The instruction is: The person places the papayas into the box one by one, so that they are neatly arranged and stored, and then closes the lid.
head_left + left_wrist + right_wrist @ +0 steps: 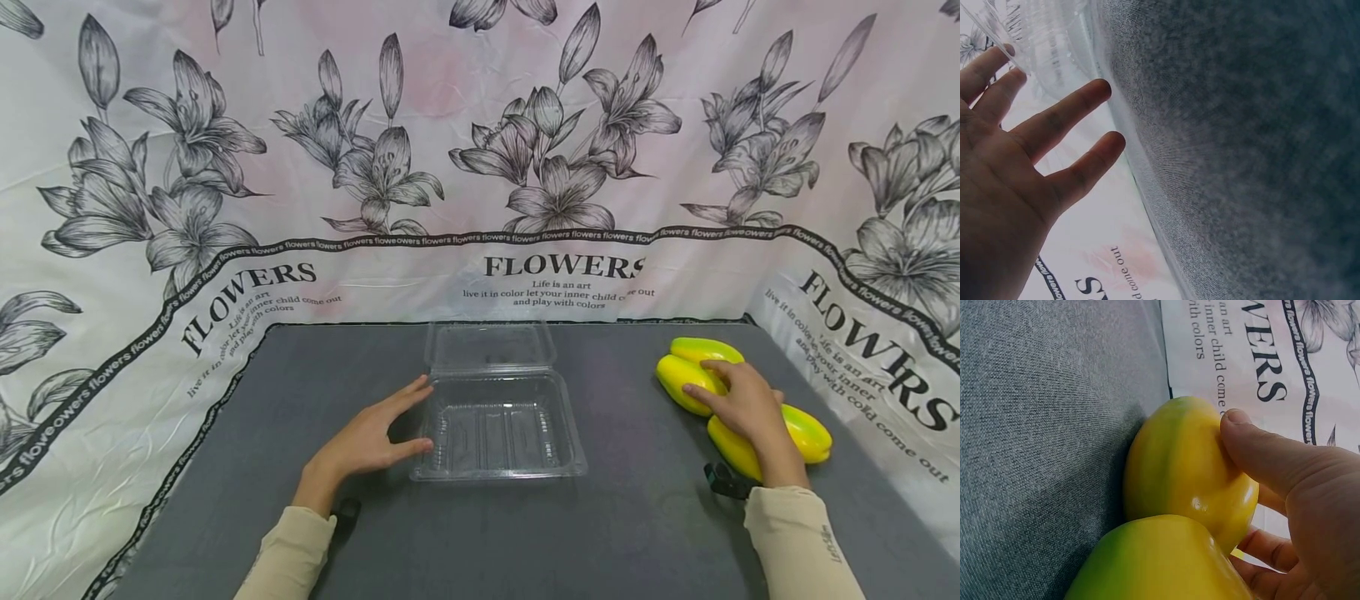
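Note:
A clear plastic clamshell box [495, 473] sits on the grey table, its lid [491, 346] folded back. My left hand [367, 437] is beside the box's left edge with spread, fairly straight fingers; thumb and fingertips are at the rim. In the left wrist view those fingers [1079, 175] hold nothing. At the right, my right hand [746, 404] grips a glossy yellow-green mango-like fruit [682, 382], thumb on one side and fingers on the other. The right wrist view shows this fruit [1179, 462] close to the cloth, with another fruit [1154, 562] nearer the camera.
Another yellow-green fruit [705, 348] lies just behind the gripped one. More yellow-green fruit [810, 435] lies under and beside the right wrist, partly hidden. A floral curtain [555, 283] with printed words stands along the table's back and sides.

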Action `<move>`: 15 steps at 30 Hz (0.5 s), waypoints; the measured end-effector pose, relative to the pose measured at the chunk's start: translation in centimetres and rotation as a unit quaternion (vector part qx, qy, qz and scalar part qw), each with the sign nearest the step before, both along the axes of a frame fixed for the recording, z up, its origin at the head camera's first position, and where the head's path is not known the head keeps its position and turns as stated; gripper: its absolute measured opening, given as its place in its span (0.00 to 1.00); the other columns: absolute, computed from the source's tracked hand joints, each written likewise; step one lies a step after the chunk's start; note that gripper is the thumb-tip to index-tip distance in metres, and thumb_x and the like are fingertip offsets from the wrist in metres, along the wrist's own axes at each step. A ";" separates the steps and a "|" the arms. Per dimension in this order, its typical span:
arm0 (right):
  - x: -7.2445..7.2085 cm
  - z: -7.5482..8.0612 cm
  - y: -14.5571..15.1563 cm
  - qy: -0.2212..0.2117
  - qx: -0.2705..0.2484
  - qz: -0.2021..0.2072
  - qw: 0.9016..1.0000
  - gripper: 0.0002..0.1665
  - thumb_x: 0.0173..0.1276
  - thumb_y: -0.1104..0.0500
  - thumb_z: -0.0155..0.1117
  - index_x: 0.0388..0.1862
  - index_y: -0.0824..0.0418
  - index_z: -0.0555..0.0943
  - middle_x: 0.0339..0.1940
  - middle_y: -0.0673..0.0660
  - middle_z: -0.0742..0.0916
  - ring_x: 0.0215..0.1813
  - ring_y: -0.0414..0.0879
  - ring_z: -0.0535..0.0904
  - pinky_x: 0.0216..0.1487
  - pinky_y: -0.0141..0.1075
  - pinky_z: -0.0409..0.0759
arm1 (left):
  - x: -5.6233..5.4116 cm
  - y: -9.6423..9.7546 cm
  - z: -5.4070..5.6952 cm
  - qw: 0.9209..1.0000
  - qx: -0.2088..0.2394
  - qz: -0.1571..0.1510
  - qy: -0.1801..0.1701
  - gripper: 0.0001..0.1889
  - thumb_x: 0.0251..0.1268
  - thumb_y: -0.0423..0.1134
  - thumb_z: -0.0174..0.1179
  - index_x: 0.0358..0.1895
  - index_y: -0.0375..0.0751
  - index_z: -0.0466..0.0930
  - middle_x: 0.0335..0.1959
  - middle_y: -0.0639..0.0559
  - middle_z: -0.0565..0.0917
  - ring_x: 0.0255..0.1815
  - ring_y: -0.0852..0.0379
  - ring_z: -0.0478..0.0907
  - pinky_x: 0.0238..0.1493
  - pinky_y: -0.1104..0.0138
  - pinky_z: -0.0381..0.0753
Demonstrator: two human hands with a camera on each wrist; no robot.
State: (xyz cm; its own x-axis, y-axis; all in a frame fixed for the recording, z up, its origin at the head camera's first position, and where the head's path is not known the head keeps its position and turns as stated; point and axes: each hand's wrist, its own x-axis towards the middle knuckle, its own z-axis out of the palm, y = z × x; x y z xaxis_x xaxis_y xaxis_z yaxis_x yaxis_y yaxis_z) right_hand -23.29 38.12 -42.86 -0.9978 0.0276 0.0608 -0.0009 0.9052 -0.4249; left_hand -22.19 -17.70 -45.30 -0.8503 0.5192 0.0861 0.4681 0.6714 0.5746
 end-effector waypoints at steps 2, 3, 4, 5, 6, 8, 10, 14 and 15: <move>0.0 0.0 0.1 -0.003 -0.001 0.002 1.000 0.49 0.73 0.32 0.58 0.73 0.70 0.69 0.64 0.79 0.76 0.63 0.74 0.69 0.47 0.70 0.61 | 0.0 0.0 0.0 1.000 -0.002 0.001 0.000 0.45 0.64 0.64 0.64 0.81 0.54 0.58 0.85 0.57 0.53 0.82 0.42 0.58 0.73 0.34 0.64; 0.0 0.0 0.1 -0.006 -0.002 0.003 1.000 0.48 0.73 0.32 0.58 0.73 0.70 0.69 0.64 0.79 0.76 0.63 0.74 0.69 0.47 0.71 0.61 | 0.0 0.0 0.0 1.000 -0.003 0.000 0.000 0.45 0.64 0.64 0.64 0.81 0.54 0.58 0.85 0.57 0.53 0.82 0.42 0.58 0.73 0.34 0.64; 0.0 0.0 0.1 -0.009 -0.002 0.004 1.000 0.48 0.73 0.32 0.58 0.74 0.69 0.68 0.65 0.79 0.76 0.63 0.74 0.68 0.47 0.70 0.62 | 0.0 0.0 0.0 1.000 -0.004 0.001 0.000 0.45 0.64 0.64 0.64 0.81 0.54 0.58 0.85 0.57 0.53 0.82 0.42 0.58 0.73 0.34 0.64; 0.0 0.0 0.2 -0.012 -0.002 0.005 1.000 0.48 0.73 0.32 0.58 0.74 0.68 0.68 0.65 0.79 0.75 0.63 0.74 0.68 0.47 0.71 0.61 | 0.0 0.0 0.0 1.000 -0.004 0.000 0.001 0.45 0.65 0.64 0.64 0.81 0.54 0.58 0.85 0.56 0.53 0.82 0.42 0.58 0.72 0.34 0.64; 0.0 0.0 0.2 -0.016 -0.002 0.006 1.000 0.48 0.73 0.32 0.57 0.75 0.68 0.67 0.66 0.79 0.75 0.63 0.75 0.68 0.48 0.71 0.61 | 0.0 0.0 0.0 1.000 -0.004 0.000 -0.001 0.45 0.64 0.64 0.64 0.81 0.54 0.58 0.85 0.57 0.53 0.82 0.42 0.58 0.73 0.34 0.64; 0.0 0.0 0.3 -0.023 -0.001 0.007 1.000 0.48 0.74 0.32 0.56 0.76 0.67 0.66 0.68 0.80 0.74 0.64 0.77 0.68 0.48 0.72 0.61 | 0.0 0.0 0.0 1.000 -0.004 0.000 -0.002 0.45 0.64 0.64 0.64 0.81 0.53 0.58 0.85 0.57 0.53 0.82 0.42 0.58 0.73 0.35 0.64; 0.0 0.1 0.4 -0.029 0.000 0.008 1.000 0.48 0.74 0.31 0.56 0.77 0.66 0.65 0.69 0.81 0.72 0.64 0.79 0.68 0.49 0.72 0.60 | 0.0 0.0 0.1 1.000 -0.003 0.000 -0.004 0.45 0.64 0.64 0.64 0.81 0.53 0.58 0.85 0.57 0.53 0.82 0.42 0.58 0.73 0.35 0.64; 0.1 0.2 0.3 -0.033 0.005 0.011 0.999 0.48 0.74 0.31 0.55 0.77 0.65 0.65 0.69 0.81 0.72 0.63 0.79 0.69 0.49 0.70 0.60 | 0.0 0.0 0.1 1.000 -0.003 0.001 -0.003 0.45 0.64 0.64 0.64 0.81 0.53 0.58 0.85 0.57 0.53 0.82 0.42 0.58 0.73 0.35 0.63; 0.1 0.3 0.3 -0.033 0.007 0.012 0.999 0.48 0.74 0.31 0.55 0.77 0.65 0.65 0.69 0.80 0.72 0.63 0.79 0.69 0.48 0.70 0.60 | 0.0 0.0 0.1 1.000 -0.004 0.001 -0.003 0.45 0.64 0.64 0.64 0.81 0.53 0.58 0.85 0.57 0.53 0.82 0.42 0.58 0.73 0.35 0.64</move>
